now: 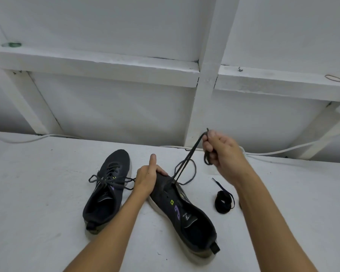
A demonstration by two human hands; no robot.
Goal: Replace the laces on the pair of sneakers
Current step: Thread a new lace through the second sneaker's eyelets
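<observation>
Right hand (222, 152) gripped old lace (186, 160), nearly out of right sneaker (183, 209) steadied by left hand (147, 177); left sneaker (106, 185) laced, new lace (223, 201) unused.

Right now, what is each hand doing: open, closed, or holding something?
Left hand: grips the toe of the right-hand sneaker, thumb raised.
Right hand: closed around the dark lace, which runs taut up from that sneaker.

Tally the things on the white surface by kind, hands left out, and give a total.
Sneakers: 2, the laced sneaker and the sneaker being unlaced
Loose laces: 2, the old lace pulled by the right hand, and the coiled black lace
White cable: 1
Total: 5
</observation>
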